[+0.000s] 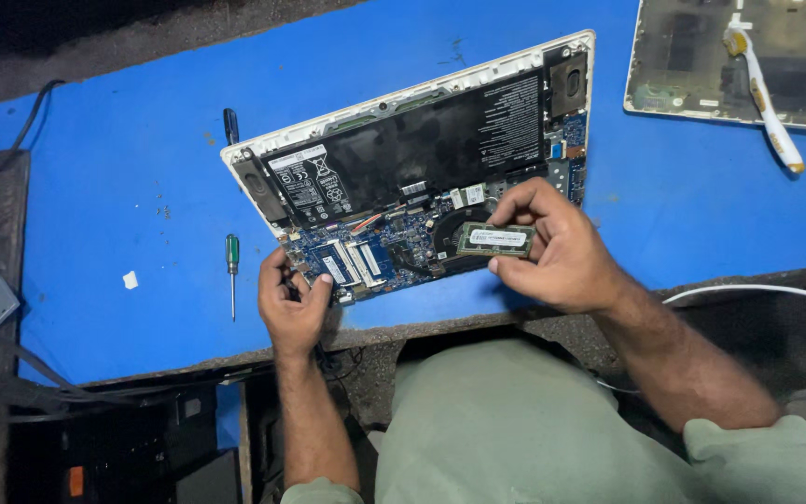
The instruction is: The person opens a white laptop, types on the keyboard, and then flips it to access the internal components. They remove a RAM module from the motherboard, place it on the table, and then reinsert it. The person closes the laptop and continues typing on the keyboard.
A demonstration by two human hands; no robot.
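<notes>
From the head camera, the right hand (557,252) reaches in from the lower right, wrist bent, thumb and fingers pinching a thin green memory stick (496,240) flat by its ends, just above the bare circuit board of an opened laptop (422,149). The left hand (293,303) comes up from below with fingers curled in a loose fist at the laptop's near left corner; whether it grips anything cannot be told. The laptop lies tilted on a blue table (123,187) whose near edge is worn and dark. A green-handled screwdriver (232,271) lies well left of the laptop, a dark-handled one (231,124) beyond it. At the far right rests a pale back cover (692,65), dusty inside, with a white and yellow toothbrush (765,98) lying across it
</notes>
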